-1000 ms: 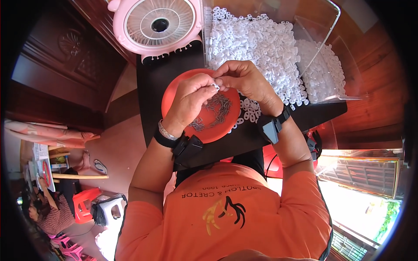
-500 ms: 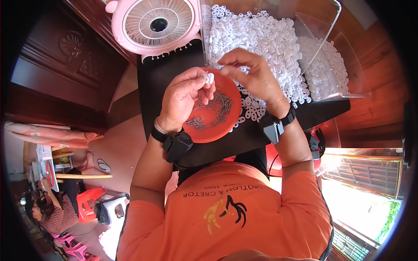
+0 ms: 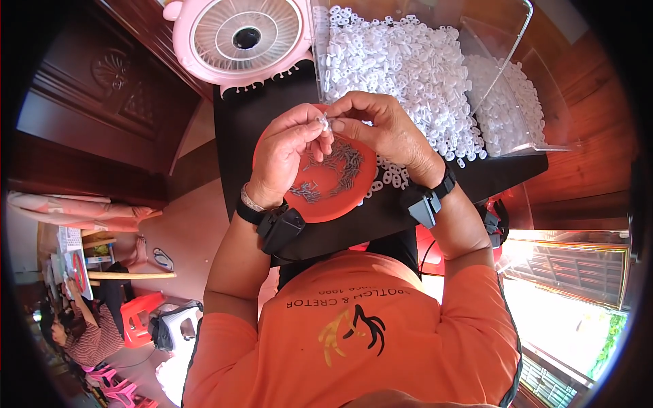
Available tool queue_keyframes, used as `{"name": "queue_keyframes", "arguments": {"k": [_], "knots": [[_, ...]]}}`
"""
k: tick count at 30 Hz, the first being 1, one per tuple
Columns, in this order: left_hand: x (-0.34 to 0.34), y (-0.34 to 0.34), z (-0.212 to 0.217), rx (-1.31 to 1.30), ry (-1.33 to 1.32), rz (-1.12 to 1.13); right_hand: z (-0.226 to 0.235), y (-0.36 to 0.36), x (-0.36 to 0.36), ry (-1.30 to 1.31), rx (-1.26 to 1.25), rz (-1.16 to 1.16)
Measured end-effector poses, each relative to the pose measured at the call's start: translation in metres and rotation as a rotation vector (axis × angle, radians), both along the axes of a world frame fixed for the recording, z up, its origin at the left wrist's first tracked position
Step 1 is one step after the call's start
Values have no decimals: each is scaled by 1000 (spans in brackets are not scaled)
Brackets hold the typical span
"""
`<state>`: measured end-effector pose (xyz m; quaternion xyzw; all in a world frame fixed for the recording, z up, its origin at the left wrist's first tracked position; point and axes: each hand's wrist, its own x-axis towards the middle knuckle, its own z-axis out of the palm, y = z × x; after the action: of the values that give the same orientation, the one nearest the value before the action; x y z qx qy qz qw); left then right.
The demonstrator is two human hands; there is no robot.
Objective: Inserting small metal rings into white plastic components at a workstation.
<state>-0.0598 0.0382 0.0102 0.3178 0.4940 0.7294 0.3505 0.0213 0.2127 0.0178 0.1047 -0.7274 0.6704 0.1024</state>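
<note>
Above an orange-red plate (image 3: 309,211), my left hand (image 3: 280,151) pinches a small white plastic piece (image 3: 324,123) between thumb and fingertips. My right hand (image 3: 389,130) meets it from the other side, thumb and forefinger closed at the same piece. Whether the right fingertips also hold a small metal part is too fine to make out. Many thin grey metal screws or pins (image 3: 345,165) lie scattered in the plate. Beyond my right hand spreads a large heap of white oval plastic pieces (image 3: 398,61), each with holes, some spilling next to the plate.
A pink fan (image 3: 247,39) stands at the table's far left. Clear plastic walls (image 3: 503,88) surround the heap at the right. The dark table (image 3: 238,136) ends near my body. At the far left another person (image 3: 92,333) sits near red and pink stools.
My right hand has come left and slightly down from over the heap, and its fingertips now reach the white piece. My left hand has stayed almost still.
</note>
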Motion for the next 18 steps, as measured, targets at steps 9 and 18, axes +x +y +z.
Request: {"name": "queue_keyframes", "arguments": {"k": [9,18], "knots": [[0,2,-2,-51,77,135,-3,1,0,-69,-3,-41],[7,5,0,-158,149,264,3,6,-2,-145,-228,-130]]}}
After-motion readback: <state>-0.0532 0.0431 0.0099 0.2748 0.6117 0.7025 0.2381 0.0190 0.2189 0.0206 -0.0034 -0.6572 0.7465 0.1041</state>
